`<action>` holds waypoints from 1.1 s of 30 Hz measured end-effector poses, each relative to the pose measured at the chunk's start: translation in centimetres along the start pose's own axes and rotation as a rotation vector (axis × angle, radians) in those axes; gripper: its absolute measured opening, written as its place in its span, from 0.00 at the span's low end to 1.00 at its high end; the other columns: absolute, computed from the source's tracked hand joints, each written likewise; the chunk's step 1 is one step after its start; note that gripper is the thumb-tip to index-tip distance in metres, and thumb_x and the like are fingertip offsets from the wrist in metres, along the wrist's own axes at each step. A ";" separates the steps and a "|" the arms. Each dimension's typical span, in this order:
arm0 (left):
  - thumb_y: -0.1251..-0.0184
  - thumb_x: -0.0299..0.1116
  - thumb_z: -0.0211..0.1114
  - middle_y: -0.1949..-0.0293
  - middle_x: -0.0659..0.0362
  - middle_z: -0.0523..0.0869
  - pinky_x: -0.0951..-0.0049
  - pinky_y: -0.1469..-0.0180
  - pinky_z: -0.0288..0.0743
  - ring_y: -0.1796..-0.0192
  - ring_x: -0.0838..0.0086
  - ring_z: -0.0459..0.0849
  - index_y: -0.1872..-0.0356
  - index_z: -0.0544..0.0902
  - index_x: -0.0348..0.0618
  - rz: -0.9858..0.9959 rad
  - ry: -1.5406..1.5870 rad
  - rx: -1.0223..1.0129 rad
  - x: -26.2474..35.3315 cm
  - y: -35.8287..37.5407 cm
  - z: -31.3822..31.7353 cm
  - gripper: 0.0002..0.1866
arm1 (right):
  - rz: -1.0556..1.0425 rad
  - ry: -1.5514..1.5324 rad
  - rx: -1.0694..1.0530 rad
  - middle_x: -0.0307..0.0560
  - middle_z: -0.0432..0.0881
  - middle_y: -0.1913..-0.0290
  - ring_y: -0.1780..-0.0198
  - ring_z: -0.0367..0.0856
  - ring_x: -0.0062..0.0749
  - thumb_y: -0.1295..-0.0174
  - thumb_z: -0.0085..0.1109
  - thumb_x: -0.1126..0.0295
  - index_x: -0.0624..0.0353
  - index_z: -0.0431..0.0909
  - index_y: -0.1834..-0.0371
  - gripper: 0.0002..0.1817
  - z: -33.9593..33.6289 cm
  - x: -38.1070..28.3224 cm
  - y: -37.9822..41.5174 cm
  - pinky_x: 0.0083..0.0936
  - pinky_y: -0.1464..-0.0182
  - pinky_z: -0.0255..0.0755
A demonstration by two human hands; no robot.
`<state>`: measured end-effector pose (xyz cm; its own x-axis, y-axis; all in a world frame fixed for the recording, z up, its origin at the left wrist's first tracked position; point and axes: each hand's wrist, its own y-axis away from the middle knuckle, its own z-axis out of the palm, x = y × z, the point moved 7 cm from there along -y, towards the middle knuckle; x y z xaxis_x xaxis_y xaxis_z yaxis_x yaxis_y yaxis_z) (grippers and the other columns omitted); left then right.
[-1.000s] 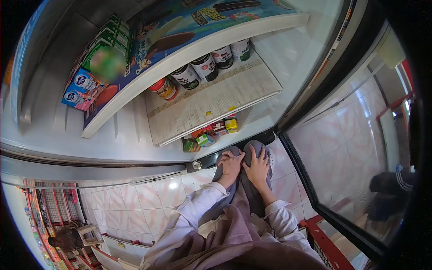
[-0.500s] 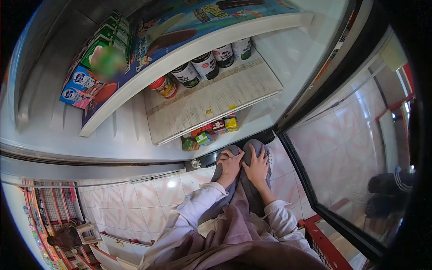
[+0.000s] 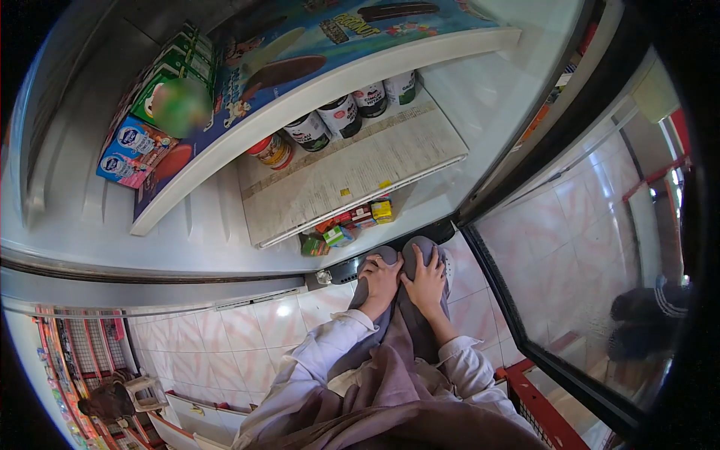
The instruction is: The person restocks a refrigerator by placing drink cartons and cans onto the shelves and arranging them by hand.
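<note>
My left hand (image 3: 381, 280) rests on my left knee, fingers spread and bent over the grey trousers (image 3: 358, 343), with nothing in it. Close beside it, my right hand (image 3: 425, 280) lies on the right knee with its fingers apart, also holding nothing. Both knees are up against the base of an opened fridge. Just beyond them, several small drink cartons (image 3: 352, 220) stand at the bottom, below a white board shelf (image 3: 352, 180). On that shelf are several black-and-white cans (image 3: 341, 116) and a red-lidded jar (image 3: 271, 151).
An upper shelf with a curved white edge (image 3: 322, 94) bears an ice-cream poster (image 3: 300, 60) and several small milk cartons (image 3: 135, 150). The glass door (image 3: 562, 247) stands open at right. A red rack (image 3: 540, 405) is behind my right side; a stool (image 3: 144, 391) is at lower left.
My view has shifted very slightly. Both hands stay on the knees, with only a slight change in the fingers, and nothing in the fridge has moved.
</note>
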<state>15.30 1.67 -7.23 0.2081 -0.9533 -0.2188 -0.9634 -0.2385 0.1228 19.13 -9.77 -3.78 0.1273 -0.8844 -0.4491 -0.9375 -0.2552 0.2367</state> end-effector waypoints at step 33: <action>0.57 0.51 0.81 0.37 0.39 0.73 0.47 0.31 0.59 0.34 0.42 0.70 0.34 0.69 0.40 -0.188 0.539 0.303 -15.8 -8.5 -3.4 0.49 | 0.014 -0.020 0.012 0.60 0.55 0.24 0.31 0.63 0.71 0.46 0.68 0.48 0.30 0.56 0.23 0.46 -0.2 0.4 0.1 0.61 0.39 0.68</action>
<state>20.78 18.15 -1.57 0.3574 -0.8787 0.3165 -0.8910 -0.4224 -0.1666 19.14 -10.19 -3.78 0.1082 -0.8798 -0.4629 -0.9428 -0.2386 0.2329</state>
